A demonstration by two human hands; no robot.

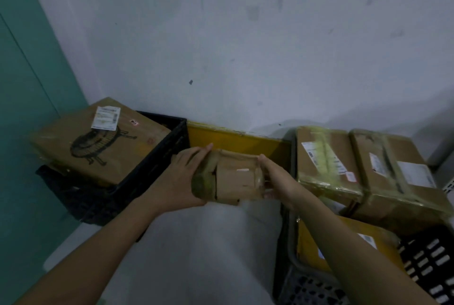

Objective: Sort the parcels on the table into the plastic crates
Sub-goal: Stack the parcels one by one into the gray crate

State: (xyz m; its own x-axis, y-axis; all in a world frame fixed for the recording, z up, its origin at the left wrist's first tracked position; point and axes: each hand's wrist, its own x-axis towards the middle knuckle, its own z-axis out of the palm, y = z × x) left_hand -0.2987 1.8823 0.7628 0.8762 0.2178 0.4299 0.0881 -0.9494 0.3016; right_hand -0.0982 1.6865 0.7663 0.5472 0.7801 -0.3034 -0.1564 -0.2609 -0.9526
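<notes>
A small brown cardboard parcel [233,178], wrapped in tape and crumpled, is held in mid-air between both hands. My left hand [183,177] grips its left end and my right hand [277,182] grips its right end. To the left stands a black plastic crate [152,169] with a large cardboard box [98,142] sticking out of it, bearing a white label and a black drawing. At the right a second black crate [427,260] holds two taped cardboard parcels [326,164] [398,177] and a yellow-brown box [344,238].
A yellow panel [235,140] runs along the foot of the pale wall between the crates. A white surface [208,255] lies below my hands. A teal door or wall [27,108] fills the left side.
</notes>
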